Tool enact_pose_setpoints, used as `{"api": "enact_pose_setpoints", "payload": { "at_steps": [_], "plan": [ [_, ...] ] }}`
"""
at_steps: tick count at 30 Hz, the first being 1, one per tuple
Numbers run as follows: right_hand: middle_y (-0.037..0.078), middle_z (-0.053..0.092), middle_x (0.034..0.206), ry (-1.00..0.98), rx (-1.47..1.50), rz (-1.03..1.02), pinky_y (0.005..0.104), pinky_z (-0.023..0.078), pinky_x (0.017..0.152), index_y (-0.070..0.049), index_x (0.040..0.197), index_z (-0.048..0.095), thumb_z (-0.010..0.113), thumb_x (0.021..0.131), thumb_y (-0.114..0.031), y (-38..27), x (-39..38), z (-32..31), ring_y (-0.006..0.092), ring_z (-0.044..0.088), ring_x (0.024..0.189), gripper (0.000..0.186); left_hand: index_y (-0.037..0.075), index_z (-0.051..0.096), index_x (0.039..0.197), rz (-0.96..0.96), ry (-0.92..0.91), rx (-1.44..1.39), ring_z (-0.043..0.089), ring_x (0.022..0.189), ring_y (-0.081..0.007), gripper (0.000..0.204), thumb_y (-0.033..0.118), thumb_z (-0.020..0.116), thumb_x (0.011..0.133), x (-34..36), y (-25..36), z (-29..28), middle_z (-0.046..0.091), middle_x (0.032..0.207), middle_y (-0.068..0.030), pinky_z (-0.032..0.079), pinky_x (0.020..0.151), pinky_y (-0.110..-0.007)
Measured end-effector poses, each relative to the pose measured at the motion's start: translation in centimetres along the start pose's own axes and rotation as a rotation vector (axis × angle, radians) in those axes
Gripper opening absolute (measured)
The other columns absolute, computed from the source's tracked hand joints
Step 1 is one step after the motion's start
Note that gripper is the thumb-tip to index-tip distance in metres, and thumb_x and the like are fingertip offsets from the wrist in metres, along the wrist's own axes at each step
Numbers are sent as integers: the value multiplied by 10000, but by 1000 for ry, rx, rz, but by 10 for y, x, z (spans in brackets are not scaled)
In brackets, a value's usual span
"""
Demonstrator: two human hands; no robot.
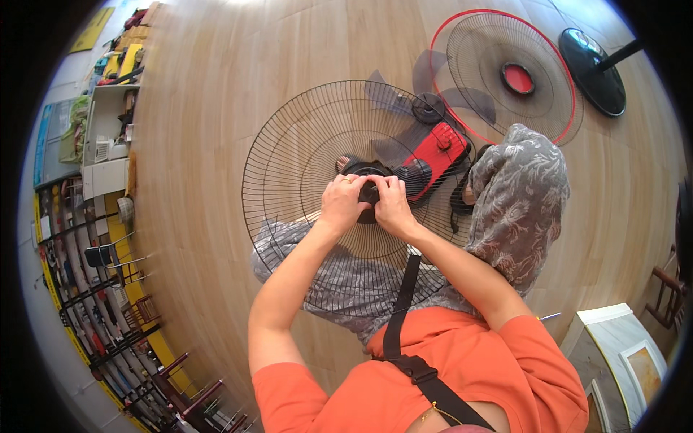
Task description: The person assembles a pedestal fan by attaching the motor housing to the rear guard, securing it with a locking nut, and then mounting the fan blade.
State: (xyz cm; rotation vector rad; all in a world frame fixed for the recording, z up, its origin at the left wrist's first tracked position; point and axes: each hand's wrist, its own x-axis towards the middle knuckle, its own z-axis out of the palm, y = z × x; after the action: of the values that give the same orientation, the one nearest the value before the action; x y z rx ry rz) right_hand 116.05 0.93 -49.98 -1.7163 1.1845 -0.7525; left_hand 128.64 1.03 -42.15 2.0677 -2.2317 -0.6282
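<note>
A round black wire fan grille (278,137) lies across my lap, above my crossed legs. Both hands meet at its dark centre. My left hand (342,202) has its fingers curled against the black hub (368,209); my right hand (393,206) closes round the other side, thumbs and fingertips close together. What the fingertips press on is partly hidden by the hands. Beneath the grille's right side shows a red and black fan body (437,151). The grey see-through fan blade (468,102) rests on the floor just beyond, partly seen through the wires.
A second grille with a red rim (516,10) lies at the far right. Beside it is a round black stand base (586,76) with a pole. Shelves (94,289) packed with goods line the left wall. A white cabinet (605,315) stands at the lower right.
</note>
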Motion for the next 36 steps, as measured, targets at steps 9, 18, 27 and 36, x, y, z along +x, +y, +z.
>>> {"api": "enact_pose_setpoints", "payload": {
  "at_steps": [9,18,27,36],
  "plan": [
    [248,349,1155,-285,294,531,402,324,961,-53,1298,306,494,687,-20,-13,-1,-2,381,381,1045,640,74,558,1089,156,-333,-12,538,987,-276,611,100,769,516,42,-29,-12,583,1030,-85,429,866,-352],
    [108,545,1015,-47,64,-255,361,390,825,-83,1038,564,509,643,50,-5,20,-11,301,472,927,421,30,468,1049,-114,207,85,490,925,-328,601,173,766,547,-13,14,7,522,967,-140,412,798,-389],
    [149,481,973,65,-3,-111,390,381,822,-76,1054,529,501,702,-10,-4,2,6,324,435,900,359,56,522,889,-9,134,-11,508,890,-294,466,180,772,515,-2,-2,12,552,906,-100,426,783,-377],
    [275,372,1124,-235,423,634,463,341,935,-111,1307,300,520,724,-110,-37,5,-6,410,388,1051,623,112,616,1006,260,-324,-40,536,951,-252,536,134,773,493,36,-30,-25,616,965,-69,419,867,-343]
  ]
}}
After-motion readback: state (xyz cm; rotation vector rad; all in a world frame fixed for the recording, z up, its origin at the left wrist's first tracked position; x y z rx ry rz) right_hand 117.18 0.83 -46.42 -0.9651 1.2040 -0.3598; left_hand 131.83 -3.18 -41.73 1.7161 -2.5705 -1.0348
